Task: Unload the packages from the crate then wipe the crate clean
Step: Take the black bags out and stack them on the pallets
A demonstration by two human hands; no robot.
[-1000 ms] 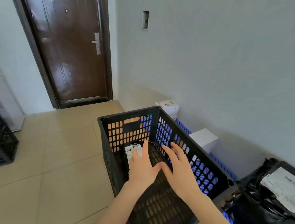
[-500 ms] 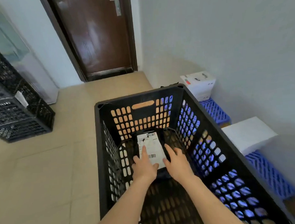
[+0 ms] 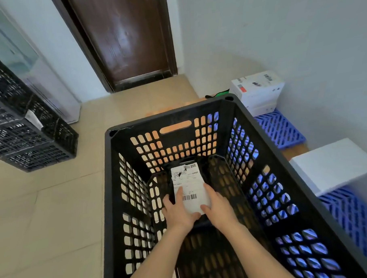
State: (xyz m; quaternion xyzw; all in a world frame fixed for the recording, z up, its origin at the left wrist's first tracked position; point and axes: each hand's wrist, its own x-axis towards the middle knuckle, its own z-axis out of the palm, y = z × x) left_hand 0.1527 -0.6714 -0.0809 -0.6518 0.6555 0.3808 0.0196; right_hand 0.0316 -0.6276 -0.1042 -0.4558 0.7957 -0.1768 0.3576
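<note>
a large black crate (image 3: 171, 116) with perforated walls stands on the tiled floor (image 3: 55, 207) and fills the middle of the view. inside the crate, on its bottom and close to its far wall, lies one package (image 3: 189, 181). it is dark, with a white shipping label with barcodes on top, and the dark body is hard to separate from the crate's bottom. two bare arms reach down into the crate from its near side. the left hand (image 3: 178, 212) holds the package at its left edge: one finger lies flat on the label and the other fingers go down beside the edge. the right hand (image 3: 220, 209) holds the right edge, with the thumb pressed on the near corner of the label and the fingers curled along the side. the two hands are close together, with only the near end of the package between them. i cannot tell if the package is lifted or rests on the crate's bottom. to the left of the crate, well apart, a stack of black crates (image 3: 31, 145) stands on the floor. to the right of the crate, along the grey wall (image 3: 278, 29), lie two blue pallets. the farther pallet (image 3: 281, 128) carries a white carton (image 3: 258, 91), and the nearer pallet (image 3: 354, 215) carries a plain white box (image 3: 331, 166). beyond the crate's far wall there is a dark brown door (image 3: 127, 36).
</note>
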